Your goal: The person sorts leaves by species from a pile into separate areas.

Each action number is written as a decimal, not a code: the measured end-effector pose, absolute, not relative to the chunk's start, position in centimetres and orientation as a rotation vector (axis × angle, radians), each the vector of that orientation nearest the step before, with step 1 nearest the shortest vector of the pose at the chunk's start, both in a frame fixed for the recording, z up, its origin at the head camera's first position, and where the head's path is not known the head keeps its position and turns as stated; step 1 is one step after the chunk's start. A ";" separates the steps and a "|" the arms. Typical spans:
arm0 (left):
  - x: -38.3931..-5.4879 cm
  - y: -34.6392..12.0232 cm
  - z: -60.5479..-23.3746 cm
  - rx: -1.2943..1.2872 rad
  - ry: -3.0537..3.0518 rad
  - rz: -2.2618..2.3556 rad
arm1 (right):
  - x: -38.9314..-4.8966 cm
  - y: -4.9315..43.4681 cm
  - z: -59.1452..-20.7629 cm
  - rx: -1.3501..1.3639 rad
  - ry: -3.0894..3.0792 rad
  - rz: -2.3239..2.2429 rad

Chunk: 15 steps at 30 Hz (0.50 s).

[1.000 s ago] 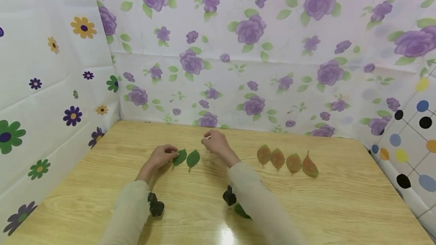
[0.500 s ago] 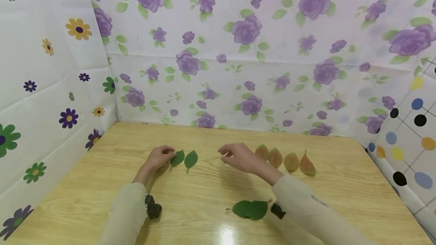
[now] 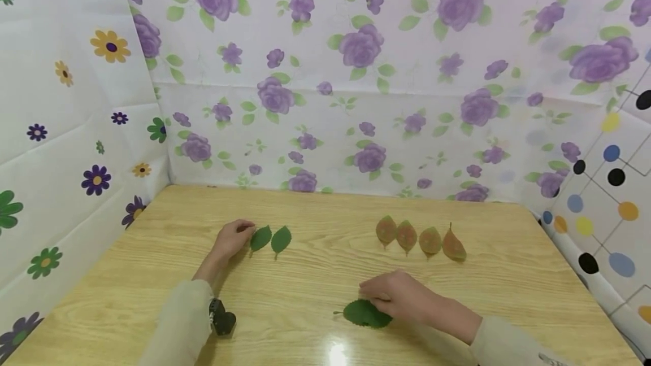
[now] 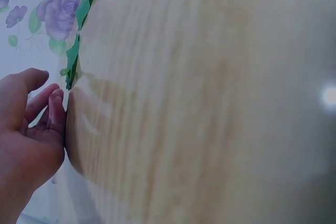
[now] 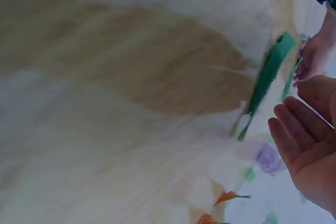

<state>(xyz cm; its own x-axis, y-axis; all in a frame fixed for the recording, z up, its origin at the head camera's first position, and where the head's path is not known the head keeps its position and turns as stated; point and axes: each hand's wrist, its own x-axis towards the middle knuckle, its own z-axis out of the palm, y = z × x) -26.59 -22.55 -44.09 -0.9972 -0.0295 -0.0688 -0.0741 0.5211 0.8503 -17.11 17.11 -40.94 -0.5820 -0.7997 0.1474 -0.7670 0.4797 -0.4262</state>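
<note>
Two green leaves lie side by side on the table, the left leaf point(image 3: 261, 238) close to my left hand and the right leaf point(image 3: 281, 240) just beyond it. My left hand point(image 3: 231, 240) rests on the table with loosely curled fingers; in the left wrist view those fingers point(image 4: 55, 109) hold nothing. Nearer the front, my right hand point(image 3: 402, 298) hovers over overlapping green leaves point(image 3: 361, 312), hiding their right end. The right wrist view shows its fingers point(image 5: 294, 129) relaxed, apart from the green leaves point(image 5: 268, 77).
Several reddish leaves point(image 3: 430, 242) with green edges lie in a row at the right rear of the wooden table point(image 3: 305, 287). Flowered cloth point(image 3: 325, 129) hangs behind the table, with more patterned cloth at both sides. A black device point(image 3: 222, 318) sits at the left wrist.
My right hand has moved right and toward me, from beside the two green leaves to above the overlapping ones. My left hand has drawn slightly back from the leaf beside it.
</note>
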 end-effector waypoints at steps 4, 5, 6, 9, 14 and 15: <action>-26.4 -22.4 -44.2 -0.121 2.713 1.525 | -16.6 18.6 -41.8 -1.502 2.615 -0.685; -26.4 -22.3 -44.2 -0.120 2.710 1.527 | -16.5 18.9 -42.0 -1.525 2.614 -0.685; -26.3 -22.3 -44.2 -0.118 2.704 1.531 | -16.4 19.3 -42.1 -1.548 2.613 -0.682; -26.3 -22.3 -44.0 -0.103 2.681 1.540 | -15.9 20.2 -42.5 -1.637 2.611 -0.642; -26.4 -22.5 -43.3 -0.094 2.624 1.622 | -15.2 21.1 -43.0 -1.843 2.608 -0.438; -26.4 -22.6 -43.1 -0.090 2.613 1.641 | -15.1 21.2 -43.0 -1.880 2.609 -0.397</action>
